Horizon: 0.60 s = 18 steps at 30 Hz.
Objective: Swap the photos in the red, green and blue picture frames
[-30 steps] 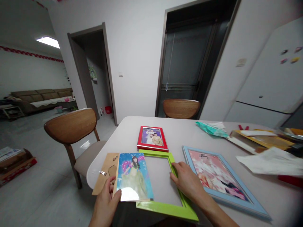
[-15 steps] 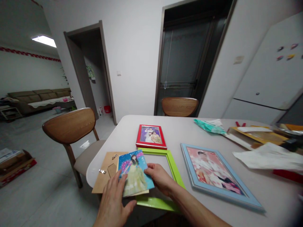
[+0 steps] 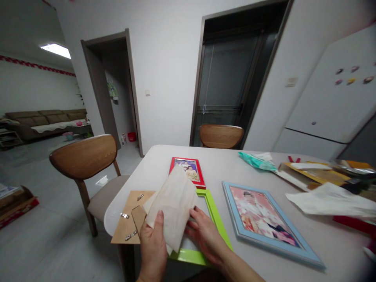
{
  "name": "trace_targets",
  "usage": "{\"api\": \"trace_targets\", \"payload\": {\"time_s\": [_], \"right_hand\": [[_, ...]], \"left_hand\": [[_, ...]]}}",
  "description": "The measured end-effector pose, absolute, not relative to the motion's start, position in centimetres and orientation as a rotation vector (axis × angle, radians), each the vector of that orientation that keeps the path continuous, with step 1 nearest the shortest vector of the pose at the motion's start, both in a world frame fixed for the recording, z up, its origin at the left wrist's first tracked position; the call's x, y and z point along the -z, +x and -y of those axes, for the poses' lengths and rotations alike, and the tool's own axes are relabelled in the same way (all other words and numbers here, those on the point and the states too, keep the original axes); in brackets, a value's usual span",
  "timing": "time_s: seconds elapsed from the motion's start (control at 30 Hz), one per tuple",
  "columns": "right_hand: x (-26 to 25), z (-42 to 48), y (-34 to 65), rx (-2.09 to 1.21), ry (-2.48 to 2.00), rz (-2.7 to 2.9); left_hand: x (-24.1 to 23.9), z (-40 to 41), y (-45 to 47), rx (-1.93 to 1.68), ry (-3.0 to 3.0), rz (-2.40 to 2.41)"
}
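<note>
The photo print (image 3: 173,203) is tilted up over the green frame, with its pale, creased back toward me. My left hand (image 3: 154,244) grips its lower left part, thumb on top. At its right edge are the curled fingers of my right hand (image 3: 205,233), holding that side. A second pale sheet edge shows behind the print at the left. Beneath lies the lime-green picture frame (image 3: 219,219), partly covered by the print and hands. To the left rests the brown backing board (image 3: 125,227) with metal clips.
A red framed photo (image 3: 201,174) lies behind, partly hidden by the print. A light-blue framed photo (image 3: 232,207) is at the right. Farther right are a teal wrapper (image 3: 255,160), white paper (image 3: 326,199) and cardboard packaging (image 3: 311,172). Wooden chairs (image 3: 85,160) stand around the table (image 3: 158,160).
The photo print has been turned over and raised, so its pale back shows instead of the picture. My left hand has moved right and now grips it. More of the backing board shows.
</note>
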State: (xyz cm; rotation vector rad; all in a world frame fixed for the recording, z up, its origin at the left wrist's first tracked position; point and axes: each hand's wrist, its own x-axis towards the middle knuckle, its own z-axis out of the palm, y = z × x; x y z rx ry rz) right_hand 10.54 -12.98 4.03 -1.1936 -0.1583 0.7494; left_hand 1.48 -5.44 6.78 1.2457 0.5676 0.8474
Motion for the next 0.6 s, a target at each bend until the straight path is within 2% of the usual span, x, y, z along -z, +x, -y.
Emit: {"api": "trace_targets", "payload": {"time_s": [0.1,0.27,0.6], "right_hand": [[-3.4,13.6,11.1,-0.725,-1.07,0.166],[-4.4,16.0,14.2,-0.634,-1.284,0.227],[-3.8,16.4,17.0,-0.623,-1.672,0.443]], "left_hand": [[-5.9,6.1,2.3,-0.753,1.16,-0.525],[-4.3,5.0,2.5,-0.729,1.292,-0.475],[-2.3,5.2,1.5,-0.464,2.249,-0.281]]}}
